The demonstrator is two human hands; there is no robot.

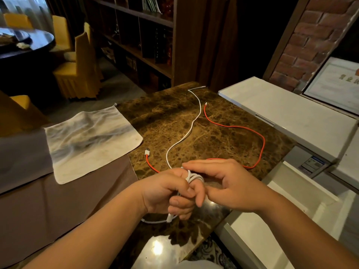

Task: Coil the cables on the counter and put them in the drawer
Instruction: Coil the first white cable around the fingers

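A white cable [191, 128] runs from the far edge of the brown marble counter [174, 109] down to my hands. Several turns of it are wound around the fingers of my left hand [171, 191], and its plug end hangs below that hand. My right hand [223, 183] pinches the white cable just above the coil. A red cable [260, 150] lies loose on the counter in a wide loop behind my hands, its white USB plug to the left. An open white drawer [287, 208] stands at the right, below the counter.
A stained white cloth [91, 140] lies at the counter's left edge over a brown cover. White cabinet tops [291, 111] flank the counter on the right. Shelves, yellow chairs and a dark round table stand behind.
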